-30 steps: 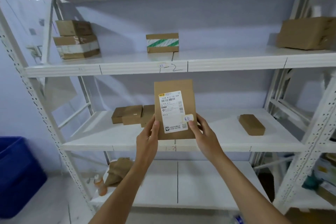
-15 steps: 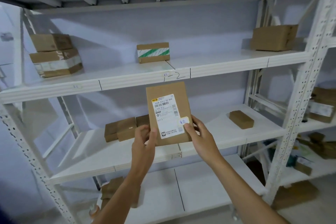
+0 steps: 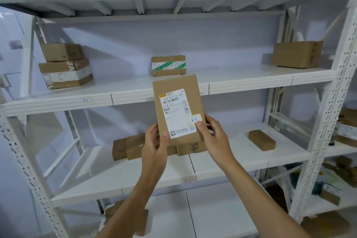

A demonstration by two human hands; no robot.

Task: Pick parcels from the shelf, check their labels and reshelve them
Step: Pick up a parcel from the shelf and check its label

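I hold a flat brown cardboard parcel (image 3: 176,87) upright in front of the white metal shelf (image 3: 58,100). Its white shipping label (image 3: 176,114) faces me, with a small handwritten sticker at the label's right edge. My left hand (image 3: 154,149) grips the parcel's lower left edge, thumb on the label. My right hand (image 3: 215,139) grips the lower right edge, thumb on the label's corner. The parcel's bottom edge is hidden behind my fingers.
Several small brown boxes (image 3: 127,148) lie on the middle shelf behind my hands, and one more box (image 3: 261,140) lies to the right. The upper shelf holds two stacked boxes (image 3: 64,65), a green-striped box (image 3: 168,65) and a larger box (image 3: 297,54). Another rack stands at right.
My view has tilted upward and swung to the right, so the top shelf now shows. The parcel has risen slightly, overlapping the upper shelf's front edge. Both hands keep their grip.
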